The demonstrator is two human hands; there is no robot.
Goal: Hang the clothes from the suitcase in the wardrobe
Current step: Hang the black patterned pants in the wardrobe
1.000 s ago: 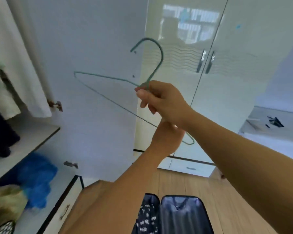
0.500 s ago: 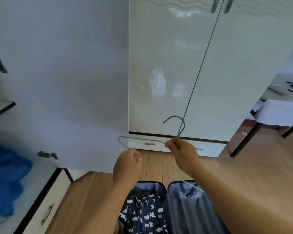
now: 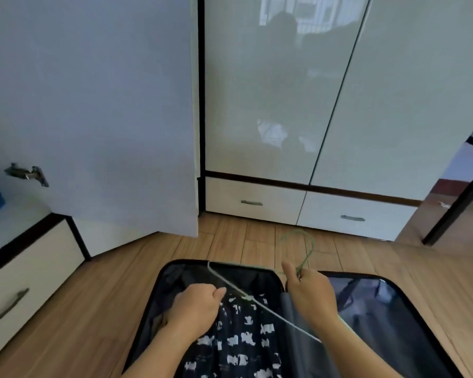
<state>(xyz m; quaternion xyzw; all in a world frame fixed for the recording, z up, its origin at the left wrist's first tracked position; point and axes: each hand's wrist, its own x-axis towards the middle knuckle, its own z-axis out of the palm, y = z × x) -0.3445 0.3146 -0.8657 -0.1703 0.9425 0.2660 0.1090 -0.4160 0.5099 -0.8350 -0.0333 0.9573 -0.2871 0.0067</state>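
Head view showed the right hand (image 3: 310, 294) pinching the neck of a thin green wire hanger (image 3: 268, 309) at about four o'clock, its hook rising toward two. The left hand (image 3: 197, 306), at six o'clock, had its fingers curled down onto a dark garment printed with white shapes (image 3: 243, 342) inside the open black suitcase (image 3: 393, 296). The garment looked soft, light and floppy; gathering it at the collar or shoulders seemed wisest. The wire hanger would probably flex, so holding it at the neck suited it.
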